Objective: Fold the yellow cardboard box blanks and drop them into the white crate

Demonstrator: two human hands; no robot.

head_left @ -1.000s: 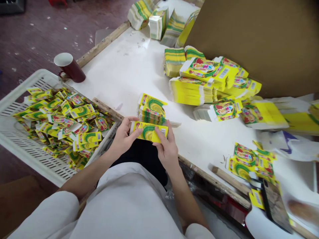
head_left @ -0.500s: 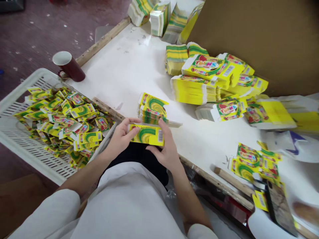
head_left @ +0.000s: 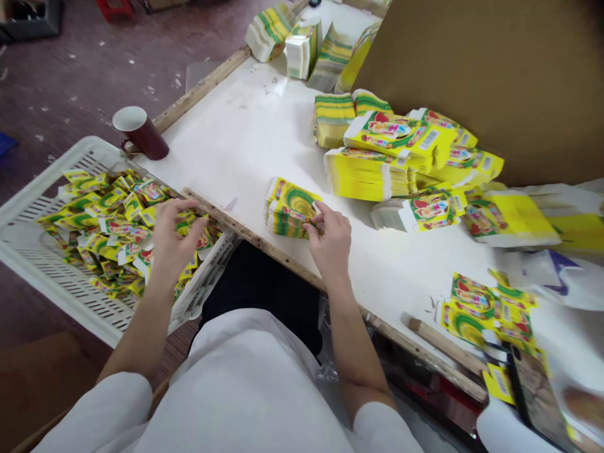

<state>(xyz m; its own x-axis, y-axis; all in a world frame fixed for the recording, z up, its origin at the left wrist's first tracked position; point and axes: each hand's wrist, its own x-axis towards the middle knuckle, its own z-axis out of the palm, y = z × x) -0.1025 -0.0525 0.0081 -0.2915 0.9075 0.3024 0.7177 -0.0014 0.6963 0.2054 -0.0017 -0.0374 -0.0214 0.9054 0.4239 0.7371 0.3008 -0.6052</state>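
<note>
Item: stack of flat cartons on bench: light, slick, crease-prone, so I'd pinch edges; my right hand fingertips touch it, grasp unclear, left hand splayed over crate.

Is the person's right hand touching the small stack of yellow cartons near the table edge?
Touching. The head view shows the right hand with fingertips pressed on the near corner of the small stack.

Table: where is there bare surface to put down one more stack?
Bare white table lies between the mug and the tall stacks. A smaller patch lies between the small stack and the loose cartons. The far right and the basket are crowded.
</note>
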